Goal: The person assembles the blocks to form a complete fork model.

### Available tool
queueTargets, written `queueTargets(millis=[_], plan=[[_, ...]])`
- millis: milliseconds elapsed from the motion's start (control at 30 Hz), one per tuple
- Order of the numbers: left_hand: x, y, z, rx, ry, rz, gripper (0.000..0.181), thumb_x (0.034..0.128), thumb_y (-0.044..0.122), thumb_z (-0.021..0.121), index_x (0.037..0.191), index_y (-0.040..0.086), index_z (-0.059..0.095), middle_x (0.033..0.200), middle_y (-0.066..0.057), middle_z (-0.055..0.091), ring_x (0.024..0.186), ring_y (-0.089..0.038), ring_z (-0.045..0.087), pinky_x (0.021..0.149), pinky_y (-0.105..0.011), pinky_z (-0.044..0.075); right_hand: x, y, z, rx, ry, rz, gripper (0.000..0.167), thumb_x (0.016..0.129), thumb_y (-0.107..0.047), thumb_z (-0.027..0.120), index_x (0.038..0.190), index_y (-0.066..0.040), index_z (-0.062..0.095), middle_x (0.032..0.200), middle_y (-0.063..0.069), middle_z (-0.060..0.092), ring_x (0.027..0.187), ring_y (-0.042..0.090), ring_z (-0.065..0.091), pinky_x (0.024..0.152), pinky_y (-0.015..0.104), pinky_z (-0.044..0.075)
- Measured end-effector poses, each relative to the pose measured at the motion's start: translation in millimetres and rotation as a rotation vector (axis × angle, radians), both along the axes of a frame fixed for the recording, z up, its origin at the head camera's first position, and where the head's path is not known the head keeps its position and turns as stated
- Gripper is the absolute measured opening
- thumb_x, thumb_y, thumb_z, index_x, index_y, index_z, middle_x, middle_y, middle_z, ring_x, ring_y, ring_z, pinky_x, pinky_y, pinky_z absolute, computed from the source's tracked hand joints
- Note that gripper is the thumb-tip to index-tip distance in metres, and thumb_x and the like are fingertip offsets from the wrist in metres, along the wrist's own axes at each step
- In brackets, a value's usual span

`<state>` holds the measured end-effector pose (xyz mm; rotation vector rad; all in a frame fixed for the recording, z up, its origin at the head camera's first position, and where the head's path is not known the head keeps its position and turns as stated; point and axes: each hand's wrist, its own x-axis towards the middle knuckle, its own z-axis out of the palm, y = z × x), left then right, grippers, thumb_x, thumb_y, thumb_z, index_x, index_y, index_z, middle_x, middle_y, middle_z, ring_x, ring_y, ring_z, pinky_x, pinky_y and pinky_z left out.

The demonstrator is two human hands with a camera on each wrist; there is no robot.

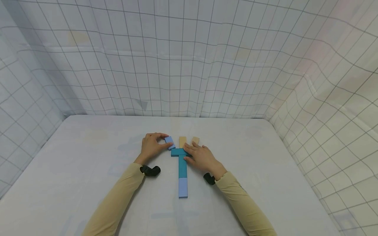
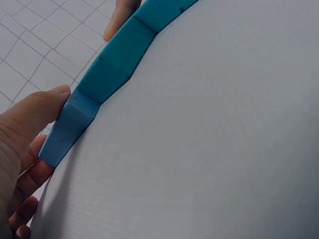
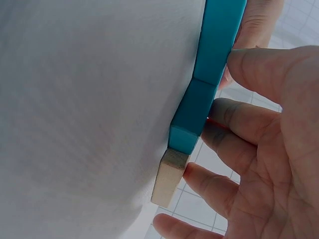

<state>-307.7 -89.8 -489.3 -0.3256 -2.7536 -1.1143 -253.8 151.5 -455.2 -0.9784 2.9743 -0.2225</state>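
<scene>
My left hand [image 1: 152, 147] pinches a light blue block [image 1: 170, 143] between thumb and fingers. This block stands tilted at the left end of a teal crossbar block [image 1: 176, 152], seeming to touch it in the left wrist view. My right hand [image 1: 203, 158] rests on the crossbar's right part with fingers extended, hiding that end. A yellow block [image 1: 182, 141] sits above the crossbar's middle, partly under the right fingertips. Slanting off the right end is a wooden block [image 3: 169, 179], touched by a right finger. Below the crossbar runs a teal block [image 1: 182, 166].
Another light blue block [image 1: 183, 188] continues the column downward, toward the person. All the blocks lie on a white-covered table [image 1: 88, 183]. White cloth with a dark grid [image 1: 183, 65] hangs behind and at both sides. Each wrist carries a black device [image 1: 150, 170].
</scene>
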Motion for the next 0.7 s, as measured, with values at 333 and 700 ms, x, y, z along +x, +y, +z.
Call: queueTargets(millis=[333,700], plan=[[-0.4,-0.9,0.8,-0.013,-0.016,-0.005,0.053,0.078,0.052,0.073,0.117,0.016,0.068,0.125,-0.011,0.059,0.117,-0.036,0.038,0.095,-0.051,0.025,-0.4,-0.2,-0.6,0.011,-0.003,-0.001,0.056,0.098,-0.041,0.049,0.145,-0.012,0.04,0.146,0.0,0.039,0.136,0.027,0.031,0.099,0.055,0.034],[-1.9,0.6,-0.5,-0.062,0.008,-0.042,0.052,0.082,0.047,0.071,0.12,0.012,0.066,0.127,-0.011,0.058,0.119,-0.037,0.037,0.096,-0.052,0.023,0.3,0.0,1.2,0.014,-0.017,-0.004,0.055,0.098,-0.041,0.049,0.144,-0.012,0.042,0.146,0.001,0.04,0.136,0.027,0.03,0.099,0.055,0.034]])
